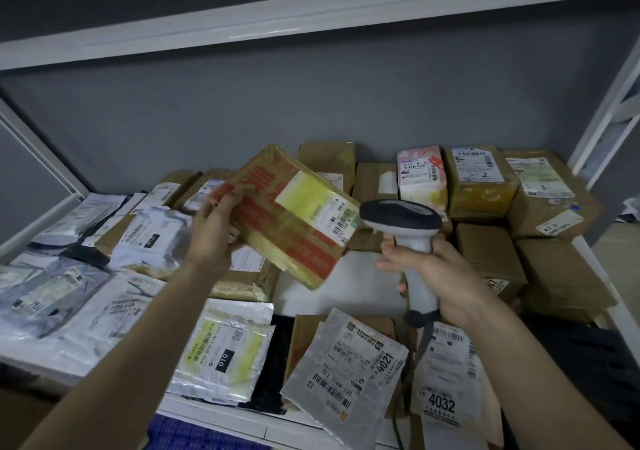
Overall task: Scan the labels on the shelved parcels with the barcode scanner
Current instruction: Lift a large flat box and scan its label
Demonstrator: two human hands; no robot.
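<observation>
My left hand [213,227] grips the left end of a brown taped parcel [277,227] with red printing, lifted and tilted above the shelf. A yellowish label [318,203] with small barcodes faces up on its right end. My right hand [426,269] holds the grey barcode scanner [412,238] by its handle. The scanner's dark head sits just right of the label, almost touching the parcel's corner. Its cable hangs down from the handle.
The white shelf [311,279] is crowded with parcels: cardboard boxes [485,186] at the back right, silver and white mailer bags [221,349] in front and at the left, labels reading 4021 and 4032 near the front edge. An upper shelf beam [311,6] spans overhead.
</observation>
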